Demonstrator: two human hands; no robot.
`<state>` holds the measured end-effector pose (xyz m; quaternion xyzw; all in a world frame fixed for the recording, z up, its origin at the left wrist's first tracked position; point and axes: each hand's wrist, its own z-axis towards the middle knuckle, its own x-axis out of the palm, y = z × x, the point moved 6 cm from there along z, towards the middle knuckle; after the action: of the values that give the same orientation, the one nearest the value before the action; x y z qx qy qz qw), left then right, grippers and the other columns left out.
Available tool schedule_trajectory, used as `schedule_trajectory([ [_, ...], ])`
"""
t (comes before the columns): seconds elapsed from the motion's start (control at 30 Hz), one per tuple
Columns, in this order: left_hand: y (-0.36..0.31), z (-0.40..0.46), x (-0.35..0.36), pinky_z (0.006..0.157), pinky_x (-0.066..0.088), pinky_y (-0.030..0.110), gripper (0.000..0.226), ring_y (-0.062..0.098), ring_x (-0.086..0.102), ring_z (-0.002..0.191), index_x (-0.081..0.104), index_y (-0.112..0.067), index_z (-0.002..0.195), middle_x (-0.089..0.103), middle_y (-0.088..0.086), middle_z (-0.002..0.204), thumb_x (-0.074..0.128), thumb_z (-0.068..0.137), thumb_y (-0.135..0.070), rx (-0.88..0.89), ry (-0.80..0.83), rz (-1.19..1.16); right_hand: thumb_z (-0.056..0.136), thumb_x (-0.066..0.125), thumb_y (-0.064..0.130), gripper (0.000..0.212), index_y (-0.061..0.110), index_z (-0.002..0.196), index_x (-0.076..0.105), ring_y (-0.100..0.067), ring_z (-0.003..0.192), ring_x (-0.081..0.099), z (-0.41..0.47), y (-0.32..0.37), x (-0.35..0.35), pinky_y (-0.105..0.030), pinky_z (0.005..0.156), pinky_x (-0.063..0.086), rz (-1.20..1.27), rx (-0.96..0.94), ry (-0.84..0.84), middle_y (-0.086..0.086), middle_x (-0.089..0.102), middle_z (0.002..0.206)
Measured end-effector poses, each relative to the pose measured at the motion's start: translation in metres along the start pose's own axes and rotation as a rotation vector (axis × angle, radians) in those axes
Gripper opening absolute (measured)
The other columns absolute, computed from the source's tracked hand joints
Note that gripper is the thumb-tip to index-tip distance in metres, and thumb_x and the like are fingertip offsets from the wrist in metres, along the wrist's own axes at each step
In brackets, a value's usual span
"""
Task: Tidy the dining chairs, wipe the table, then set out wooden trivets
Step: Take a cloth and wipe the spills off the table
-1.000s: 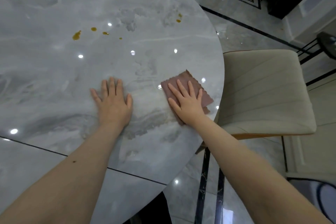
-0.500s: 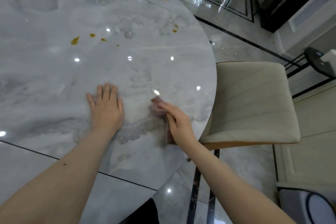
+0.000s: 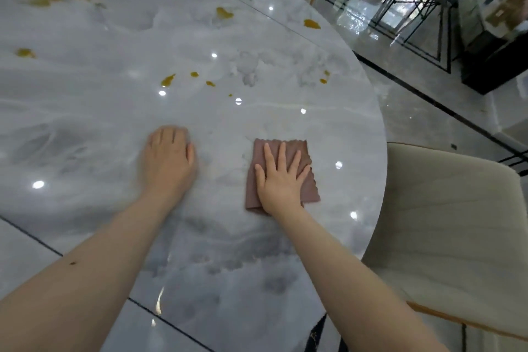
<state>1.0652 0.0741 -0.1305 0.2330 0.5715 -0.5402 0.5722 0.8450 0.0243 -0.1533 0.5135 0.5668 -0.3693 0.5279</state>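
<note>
Head view: right hand (image 3: 281, 180) flat on cloth (image 3: 281, 173); left hand (image 3: 168, 161) flat on table (image 3: 85, 123) beside

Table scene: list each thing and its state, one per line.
Table: marble top, yellow spills unwiped.
Cloth: flat on the table.
Right hand: fingers spread, pressing the cloth.
Left hand: palm down on bare tabletop.
Chair: seat beside the table's edge.

I see a glossy grey floor (image 3: 405, 111) with dark inlay lines, and it reflects bright light near a black metal frame (image 3: 411, 6) at the top right. A dark cabinet (image 3: 494, 66) stands by the right edge. Small round light reflections shine on the polished surfaces; the far right corner is too blurred for me to read.
</note>
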Motion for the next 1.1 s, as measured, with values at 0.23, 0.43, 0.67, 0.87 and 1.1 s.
schedule_trajectory([
  [0.23, 0.091, 0.056, -0.005, 0.113, 0.015, 0.052, 0.052, 0.043, 0.029, 0.134, 0.041, 0.002, 0.137, 0.036, 0.025, 0.145, 0.040, 0.093, -0.025, -0.242, -0.022, 0.154, 0.100, 0.022, 0.049, 0.060, 0.027, 0.153, 0.004, -0.044, 0.143, -0.011, 0.116, 0.077, -0.006, -0.067, 0.108, -0.010, 0.018, 0.007, -0.039, -0.010, -0.004, 0.160],
  [0.43, 0.119, 0.075, 0.005, 0.113, 0.017, 0.049, 0.052, 0.039, 0.029, 0.136, 0.039, 0.001, 0.140, 0.035, 0.021, 0.148, 0.039, 0.096, -0.025, -0.318, -0.013, 0.151, 0.099, 0.020, 0.050, 0.065, 0.016, 0.153, 0.003, -0.045, 0.143, -0.012, 0.194, 0.143, -0.009, -0.069, 0.106, -0.011, 0.026, 0.008, -0.033, -0.016, -0.005, 0.159],
  [0.67, 0.121, 0.076, 0.006, 0.114, 0.020, 0.047, 0.059, 0.038, 0.033, 0.135, 0.040, -0.003, 0.140, 0.037, 0.019, 0.147, 0.032, 0.090, -0.033, -0.328, -0.029, 0.152, 0.099, 0.018, 0.051, 0.065, 0.020, 0.153, 0.000, -0.043, 0.143, -0.012, 0.223, 0.224, -0.004, -0.067, 0.108, -0.011, -0.015, -0.186, 0.013, -0.012, -0.006, 0.160],
  [0.87, 0.118, 0.072, 0.002, 0.115, 0.017, 0.046, 0.058, 0.036, 0.032, 0.137, 0.040, -0.003, 0.141, 0.037, 0.018, 0.148, 0.029, 0.091, -0.030, -0.333, -0.046, 0.134, 0.100, 0.027, 0.047, 0.057, 0.031, 0.152, 0.009, -0.036, 0.146, -0.007, 0.169, 0.252, 0.004, -0.063, 0.111, -0.009, -0.039, -0.615, 0.017, -0.002, 0.000, 0.161],
  [1.1, 0.116, 0.072, 0.001, 0.115, 0.017, 0.047, 0.059, 0.037, 0.032, 0.137, 0.037, -0.001, 0.142, 0.036, 0.019, 0.148, 0.024, 0.090, -0.027, -0.320, -0.001, 0.142, 0.099, 0.025, 0.049, 0.057, 0.034, 0.152, 0.009, -0.031, 0.147, -0.005, 0.150, 0.176, -0.002, -0.059, 0.114, -0.004, -0.110, -0.692, 0.026, 0.002, 0.000, 0.161],
])
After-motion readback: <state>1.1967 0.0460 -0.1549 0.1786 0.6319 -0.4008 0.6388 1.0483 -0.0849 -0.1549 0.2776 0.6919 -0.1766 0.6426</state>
